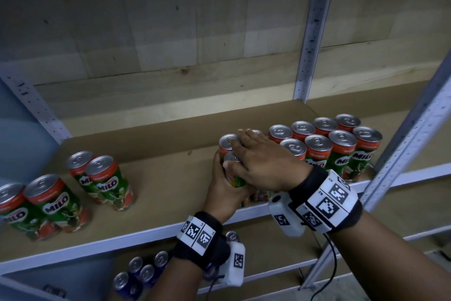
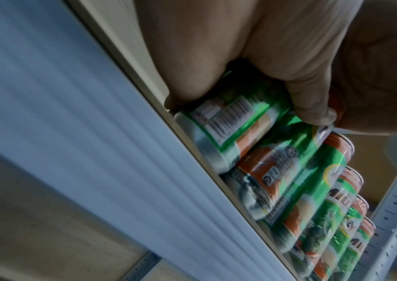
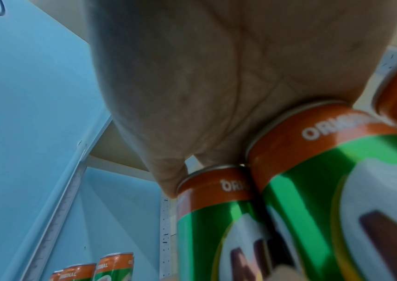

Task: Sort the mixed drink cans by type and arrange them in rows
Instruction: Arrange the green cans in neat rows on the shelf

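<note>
Wooden shelf (image 1: 156, 178) carries our 2 upright Milo cans (image 1: 230, 154) near its front edge, left hand (image 1: 220, 193) gripping their left sides, right hand (image 1: 258, 161) flat-fingered on top, sorted rows (image 1: 341, 147) just rightward.

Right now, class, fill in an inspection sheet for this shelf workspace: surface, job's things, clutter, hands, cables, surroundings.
Surface: brown board shelf edged by a white metal rail.
Job's things: two rows of Milo cans stand upright at the right; four loose Milo cans in pairs at the left; two held Milo cans between them; blue cans on the shelf below.
Clutter: nothing seen.
Hands: left hand grips the front held can's side; right hand lies flat over the held cans' tops.
Cables: black cable hangs from the right wrist unit; another under the left.
Surroundings: perforated grey uprights, wooden back panel, blue wall at the left.
</note>
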